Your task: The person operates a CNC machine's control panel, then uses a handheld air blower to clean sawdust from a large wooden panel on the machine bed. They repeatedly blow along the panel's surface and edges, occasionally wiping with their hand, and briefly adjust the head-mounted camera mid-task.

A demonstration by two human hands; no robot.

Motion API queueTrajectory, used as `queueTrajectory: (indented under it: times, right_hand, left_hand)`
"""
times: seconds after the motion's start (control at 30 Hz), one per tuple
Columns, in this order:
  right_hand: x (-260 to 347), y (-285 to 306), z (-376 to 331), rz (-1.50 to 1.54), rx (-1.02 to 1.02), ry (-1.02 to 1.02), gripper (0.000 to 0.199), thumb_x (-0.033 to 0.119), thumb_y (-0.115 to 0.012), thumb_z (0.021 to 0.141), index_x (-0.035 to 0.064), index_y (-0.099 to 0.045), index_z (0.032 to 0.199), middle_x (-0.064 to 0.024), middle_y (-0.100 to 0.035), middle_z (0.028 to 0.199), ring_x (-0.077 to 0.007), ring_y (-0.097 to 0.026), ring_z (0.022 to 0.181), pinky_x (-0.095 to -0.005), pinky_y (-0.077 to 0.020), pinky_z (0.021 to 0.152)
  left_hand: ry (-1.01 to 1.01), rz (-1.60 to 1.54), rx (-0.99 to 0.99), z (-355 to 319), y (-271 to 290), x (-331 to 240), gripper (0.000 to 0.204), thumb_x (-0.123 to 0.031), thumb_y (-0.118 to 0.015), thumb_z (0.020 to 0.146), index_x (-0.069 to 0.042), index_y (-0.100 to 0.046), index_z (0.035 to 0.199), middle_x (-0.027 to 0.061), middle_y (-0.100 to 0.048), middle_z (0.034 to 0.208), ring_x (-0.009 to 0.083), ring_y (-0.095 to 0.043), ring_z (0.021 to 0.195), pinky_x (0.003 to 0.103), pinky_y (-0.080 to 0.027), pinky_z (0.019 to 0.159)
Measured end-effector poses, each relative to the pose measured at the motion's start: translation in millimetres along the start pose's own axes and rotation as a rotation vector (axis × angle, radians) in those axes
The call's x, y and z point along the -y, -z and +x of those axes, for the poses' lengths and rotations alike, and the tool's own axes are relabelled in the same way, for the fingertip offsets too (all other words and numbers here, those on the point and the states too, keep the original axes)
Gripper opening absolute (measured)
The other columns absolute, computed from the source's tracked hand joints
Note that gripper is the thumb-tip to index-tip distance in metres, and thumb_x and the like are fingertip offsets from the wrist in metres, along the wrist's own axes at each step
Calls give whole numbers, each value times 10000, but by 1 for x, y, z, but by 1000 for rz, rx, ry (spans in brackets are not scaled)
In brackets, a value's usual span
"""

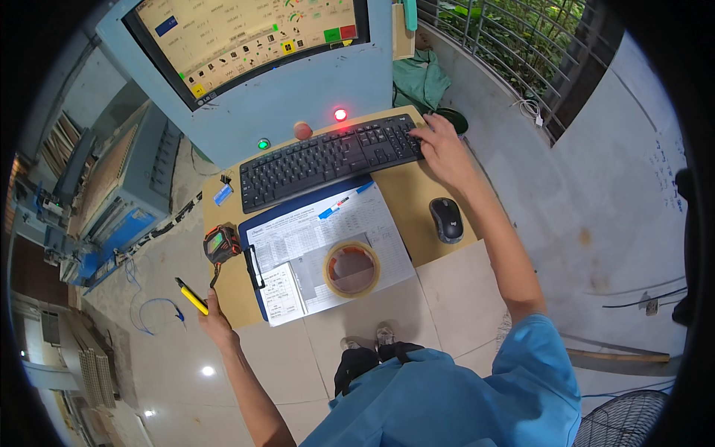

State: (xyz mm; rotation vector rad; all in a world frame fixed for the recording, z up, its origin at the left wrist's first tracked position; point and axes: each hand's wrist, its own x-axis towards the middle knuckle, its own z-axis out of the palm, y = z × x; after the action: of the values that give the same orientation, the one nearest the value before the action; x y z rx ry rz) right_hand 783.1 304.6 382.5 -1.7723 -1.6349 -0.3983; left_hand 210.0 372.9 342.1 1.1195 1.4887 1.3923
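My right hand (445, 151) reaches to the right end of a black keyboard (328, 160). Its fingers are apart, with a fingertip at the number pad and nothing held. Low on the left, beside the desk's edge, my left hand (217, 322) is closed around a slim yellow utility knife (193, 297) with a dark tip. A tape measure (221, 243) lies on the desk just above that hand, its strap hanging toward it. Nearer me than the keyboard, a blue clipboard (262, 307) bears printed sheets (287, 231), a blue and white pen (345, 202) and a roll of tape (377, 277).
A black mouse (446, 220) sits at the desk's right side. Behind the keyboard stands a light-blue cabinet (246, 123) with a screen (253, 33), a lit red lamp (340, 115) and a green one (264, 144). Machinery (134, 175) is at left; a fan (622, 421) is at lower right.
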Motion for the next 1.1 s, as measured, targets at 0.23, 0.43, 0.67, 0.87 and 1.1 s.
queueTrajectory:
  times: [0.23, 0.43, 0.67, 0.87, 1.1]
  right_hand:
    - [20, -1, -13, -31, 33, -18, 285, 86, -589, 842, 67, -727, 1091, -236, -544, 1406, -427, -435, 1379, -477, -368, 1157]
    - [11, -7, -14, -96, 62, -77, 278, 76, -586, 838, 53, -721, 1080, -234, -561, 1382, -419, -448, 1366, -477, -383, 1144]
    - [2, -22, 11, 26, -17, -22, 300, 84, -578, 848, 59, -716, 1114, -249, -568, 1369, -422, -450, 1360, -477, -383, 1142]
    - [10, -14, 16, 4, 4, -45, 332, 77, -558, 856, 63, -699, 1156, -241, -559, 1387, -421, -439, 1368, -474, -366, 1151]
    - [3, 10, -2, 45, -187, -59, 369, 43, -543, 840, 54, -682, 1182, -239, -560, 1384, -418, -451, 1360, -485, -374, 1142]
  left_hand:
    - [7, -17, 5, -1, -1, -4, 309, -276, -671, 997, -82, -556, 786, -38, -535, 671, 54, -449, 556, 246, -349, 502]
    - [17, -32, 2, 2, 2, 3, 317, -280, -679, 994, -85, -548, 782, -37, -546, 686, 56, -453, 565, 245, -354, 509]
    - [69, -6, -2, 3, 5, 2, 315, -275, -686, 991, -85, -546, 782, -34, -546, 669, 56, -455, 553, 242, -357, 504]
    - [33, -20, 7, 1, 2, -1, 310, -272, -685, 990, -86, -550, 781, -44, -519, 650, 58, -435, 541, 247, -348, 497]
    - [31, -41, 4, 3, 4, 5, 294, -265, -681, 987, -78, -561, 795, -33, -527, 677, 60, -447, 584, 251, -356, 526]
